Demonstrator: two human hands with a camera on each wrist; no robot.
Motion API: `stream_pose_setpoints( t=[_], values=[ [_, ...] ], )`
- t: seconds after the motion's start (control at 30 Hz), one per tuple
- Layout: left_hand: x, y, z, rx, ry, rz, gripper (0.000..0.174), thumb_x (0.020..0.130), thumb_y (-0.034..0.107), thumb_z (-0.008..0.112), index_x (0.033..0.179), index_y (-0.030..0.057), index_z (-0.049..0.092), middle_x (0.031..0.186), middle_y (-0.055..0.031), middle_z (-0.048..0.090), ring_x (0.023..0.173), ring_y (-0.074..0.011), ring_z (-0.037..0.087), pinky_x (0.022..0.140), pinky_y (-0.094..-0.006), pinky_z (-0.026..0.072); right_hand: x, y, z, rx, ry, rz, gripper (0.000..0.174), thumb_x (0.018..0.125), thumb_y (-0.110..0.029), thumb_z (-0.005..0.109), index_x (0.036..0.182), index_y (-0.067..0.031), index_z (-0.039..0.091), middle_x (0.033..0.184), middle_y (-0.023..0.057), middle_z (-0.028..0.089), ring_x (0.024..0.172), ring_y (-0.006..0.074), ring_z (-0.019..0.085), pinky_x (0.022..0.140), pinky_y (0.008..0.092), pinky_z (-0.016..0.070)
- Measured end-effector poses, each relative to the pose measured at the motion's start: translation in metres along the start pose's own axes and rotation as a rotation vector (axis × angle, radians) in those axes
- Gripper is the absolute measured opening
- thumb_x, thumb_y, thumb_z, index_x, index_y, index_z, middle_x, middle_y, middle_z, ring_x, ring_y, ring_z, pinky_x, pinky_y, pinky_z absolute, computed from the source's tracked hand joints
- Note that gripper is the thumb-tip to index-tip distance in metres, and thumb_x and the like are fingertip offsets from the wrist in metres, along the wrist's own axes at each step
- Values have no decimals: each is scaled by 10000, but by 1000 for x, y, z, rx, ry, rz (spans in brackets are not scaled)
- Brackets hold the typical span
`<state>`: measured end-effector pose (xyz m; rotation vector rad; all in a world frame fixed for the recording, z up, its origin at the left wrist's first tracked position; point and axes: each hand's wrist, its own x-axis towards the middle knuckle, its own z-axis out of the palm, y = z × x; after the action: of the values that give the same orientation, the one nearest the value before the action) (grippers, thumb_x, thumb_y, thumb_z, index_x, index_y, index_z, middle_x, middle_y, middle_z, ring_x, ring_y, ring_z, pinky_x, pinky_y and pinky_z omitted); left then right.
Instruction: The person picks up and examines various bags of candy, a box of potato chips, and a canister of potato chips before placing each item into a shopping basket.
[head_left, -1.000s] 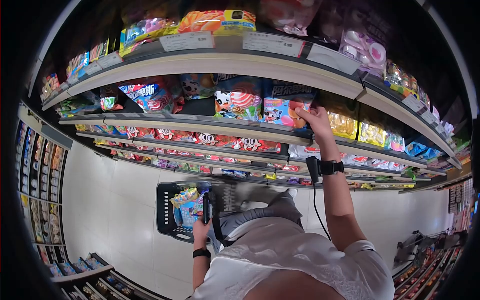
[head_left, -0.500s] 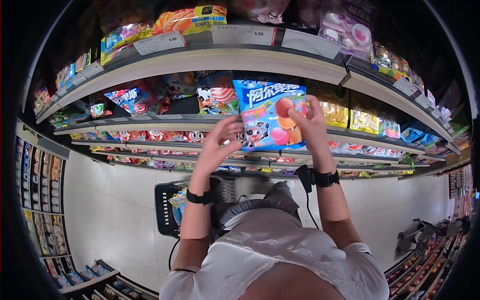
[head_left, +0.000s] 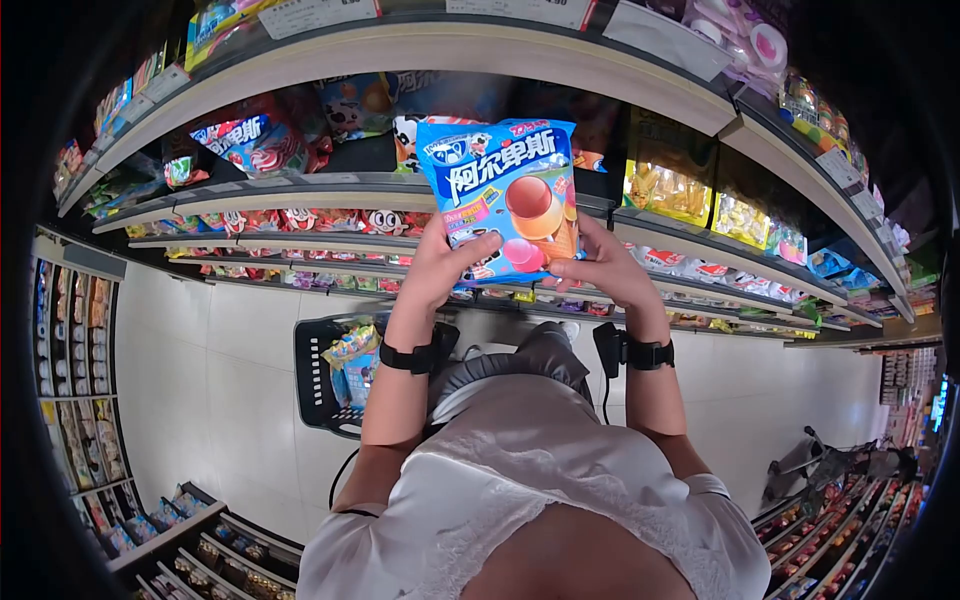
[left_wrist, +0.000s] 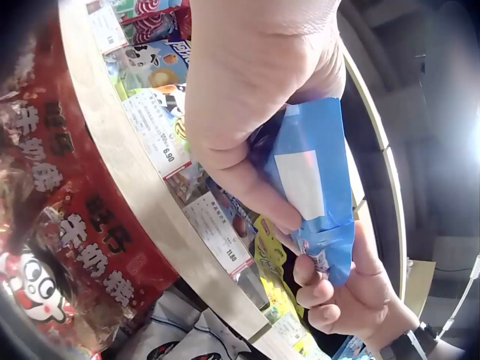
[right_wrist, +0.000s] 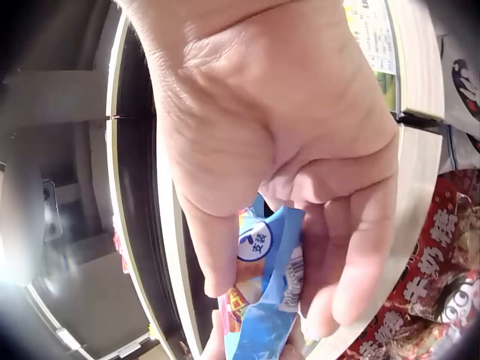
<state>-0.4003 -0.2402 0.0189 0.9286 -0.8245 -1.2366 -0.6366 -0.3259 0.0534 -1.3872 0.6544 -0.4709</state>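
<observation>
A blue candy bag [head_left: 505, 200] with ice-cream pictures is held up in front of the shelf, its printed front facing the head view. My left hand [head_left: 440, 262] grips its left edge, thumb across the front. At the lower right corner my right hand [head_left: 612, 268] pinches it between thumb and fingers. The left wrist view shows the bag's blue edge and white label [left_wrist: 304, 184] between both hands. In the right wrist view the bag [right_wrist: 262, 292] lies between the thumb and curled fingers of my right hand [right_wrist: 277, 142].
Shelves [head_left: 430, 45] of bagged sweets curve across the front, with yellow bags [head_left: 668, 190] to the right. A dark basket [head_left: 312, 385] holding several packets [head_left: 350, 365] stands low on the left, on the tiled floor [head_left: 235, 400]. A stroller-like item [head_left: 840, 465] is at the lower right.
The blue bag has come off the shelf and toward me. My left hand has left the basket area, risen and taken hold of the bag's left side; my right hand now grips lower.
</observation>
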Motion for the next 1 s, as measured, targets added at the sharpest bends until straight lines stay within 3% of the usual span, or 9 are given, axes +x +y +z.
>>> stream_pose_setpoints(
  t=[0.07,0.23,0.47,0.8,0.9,0.97,1.0],
  values=[
    [-4,4,-7,35,-15,8,478,880,89,749,1299,11,532,1168,-65,671,1006,-120,651,844,-284,538,-2,-3,9,63,-9,60,681,859,-139,784,1427,-29,424,1102,70,688,835,137,708,677,253,572],
    [-6,9,-24,-222,153,1,358,980,184,635,1279,9,545,1180,-80,671,988,-136,675,845,-298,554,-1,5,8,92,-126,84,655,843,-105,789,1400,-11,456,1070,77,694,807,139,708,650,269,588],
    [-11,21,-24,-287,247,13,363,981,201,629,1282,22,535,1153,-91,678,971,-164,697,820,-313,577,-3,5,18,269,-286,117,662,810,-16,774,1390,4,455,1050,83,704,738,158,718,621,278,605],
    [-13,19,-25,-336,219,6,395,1004,191,587,1350,29,486,1227,-102,647,1037,-174,677,876,-340,566,-9,7,20,312,-280,121,666,811,11,738,1396,29,422,1012,117,716,677,163,717,606,279,605],
    [-14,15,-32,-410,123,-94,479,980,171,624,1400,30,443,1258,-89,627,1080,-155,650,898,-329,548,-12,11,19,395,-219,34,677,807,22,734,1403,36,414,1001,121,718,661,168,716,601,278,605],
    [-22,20,-28,-55,-95,8,614,915,114,703,1441,27,399,1266,-81,616,1093,-129,628,895,-297,529,-11,15,16,434,-146,-38,713,800,32,735,1430,31,400,1063,124,709,721,171,725,610,286,612],
    [-23,23,-21,-51,-159,50,766,825,32,778,1468,16,363,1258,-82,624,1069,-113,629,876,-272,520,-11,14,16,432,-143,-41,713,800,32,735,1430,31,400,1063,124,709,721,171,725,610,286,612]
  ],
)
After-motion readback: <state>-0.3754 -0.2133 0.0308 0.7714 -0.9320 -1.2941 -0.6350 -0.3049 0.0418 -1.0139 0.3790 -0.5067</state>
